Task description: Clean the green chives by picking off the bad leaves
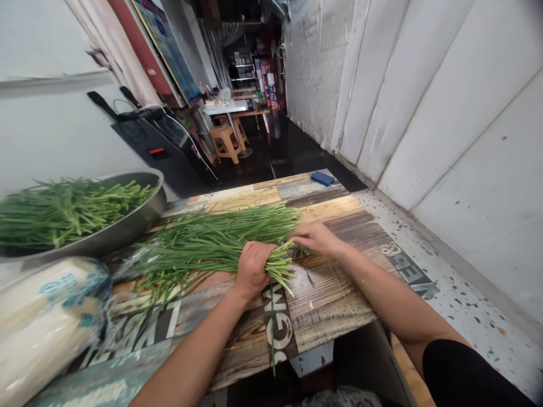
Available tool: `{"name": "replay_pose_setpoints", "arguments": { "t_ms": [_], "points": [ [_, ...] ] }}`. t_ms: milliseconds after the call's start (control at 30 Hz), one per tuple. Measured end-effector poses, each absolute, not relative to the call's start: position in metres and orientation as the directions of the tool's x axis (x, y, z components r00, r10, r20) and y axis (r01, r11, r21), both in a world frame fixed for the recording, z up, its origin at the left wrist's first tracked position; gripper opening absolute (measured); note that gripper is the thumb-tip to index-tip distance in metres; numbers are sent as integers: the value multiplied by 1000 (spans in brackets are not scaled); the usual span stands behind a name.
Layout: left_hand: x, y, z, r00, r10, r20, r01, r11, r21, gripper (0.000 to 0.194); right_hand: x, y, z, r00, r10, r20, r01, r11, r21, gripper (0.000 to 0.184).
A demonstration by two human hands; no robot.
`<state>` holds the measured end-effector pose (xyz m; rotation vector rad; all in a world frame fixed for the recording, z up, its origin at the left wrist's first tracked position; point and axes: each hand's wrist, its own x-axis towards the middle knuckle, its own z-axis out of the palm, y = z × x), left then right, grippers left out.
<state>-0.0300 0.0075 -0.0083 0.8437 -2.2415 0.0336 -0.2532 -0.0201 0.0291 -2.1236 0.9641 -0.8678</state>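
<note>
A bunch of garlic chives (282,263) is wrapped in the fingers of my left hand (253,268), its pale cut ends pointing right. The fingers of my right hand (316,237) are bent together right at those stem ends; whatever they pinch is too small to make out. Behind and left of my left hand, a loose heap of green chives (220,229) lies across the wood-patterned table (335,288). One long chive blade (272,333) hangs down toward the table's near edge. A few small scraps lie on the table by my right hand.
On the left stands a wide metal basin (144,217) piled with chives. In front of it sits a plastic-wrapped white package (51,316) with blue print. A small blue box (322,178) rests at the table's far corner. Stools (224,142) and a white table (224,107) stand beyond.
</note>
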Motion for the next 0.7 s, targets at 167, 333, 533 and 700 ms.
{"name": "replay_pose_setpoints", "arguments": {
  "t_ms": [167,333,533,700],
  "points": [
    [-31,7,-6,-507,-551,663,-575,789,216,18,-265,-31,26,125,-969,212,-323,-242,-915,33],
    [-31,7,-7,-512,-549,661,-575,791,212,19,-271,-31,31,75,-972,224,-289,-236,-928,41],
    [-30,7,-8,-515,-570,640,-584,780,224,19,-253,-17,34,533,-794,293,-366,-529,-766,25],
    [-31,6,-8,-502,-575,646,-589,774,232,16,-271,-31,30,219,-945,241,-471,-319,-822,37]
  ]
}}
